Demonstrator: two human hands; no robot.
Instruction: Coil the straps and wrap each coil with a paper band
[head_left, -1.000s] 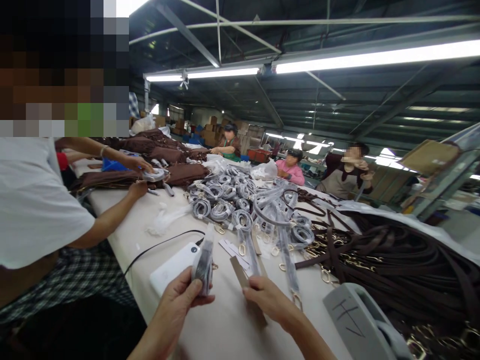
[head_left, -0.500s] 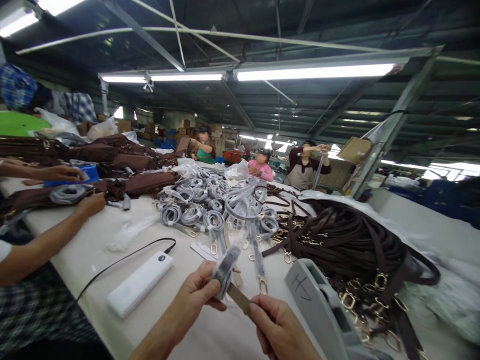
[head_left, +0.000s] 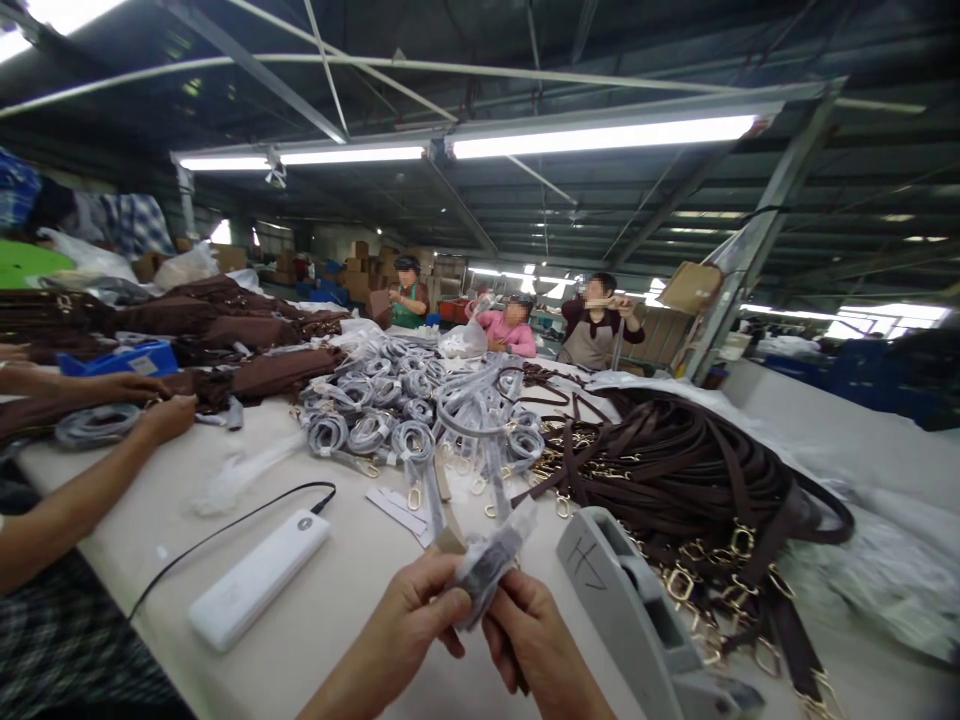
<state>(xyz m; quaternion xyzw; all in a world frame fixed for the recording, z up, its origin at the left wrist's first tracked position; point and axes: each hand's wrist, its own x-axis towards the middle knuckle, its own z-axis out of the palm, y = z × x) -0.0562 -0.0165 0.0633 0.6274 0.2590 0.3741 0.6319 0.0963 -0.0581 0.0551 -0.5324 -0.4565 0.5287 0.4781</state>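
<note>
A coiled strap (head_left: 491, 565) in clear plastic is held up above the near table edge. My left hand (head_left: 427, 605) is shut on its left side, thumb on top. My right hand (head_left: 529, 625) closes on its right side, with its fingertips partly hidden behind the coil. A tan strip (head_left: 450, 537) sticks out at the coil's upper left. Just right of my hands stands a grey tape dispenser (head_left: 622, 590) with a handwritten mark. Beyond is a heap of wrapped coiled straps (head_left: 375, 425) with gold-coloured clasps.
Dark brown straps (head_left: 690, 460) with metal clips lie piled at right. A white power bank (head_left: 259, 580) with a black cable lies left. White paper strips (head_left: 397, 512) are beyond my hands. A co-worker's hands (head_left: 169, 415) work among brown fabric bags (head_left: 281, 372) at left; several people stand across the table.
My right hand has moved up against the coil, which now tilts right. The tan strip, earlier stretched between my hands, now shows at the coil's far left. The view has shifted slightly right.
</note>
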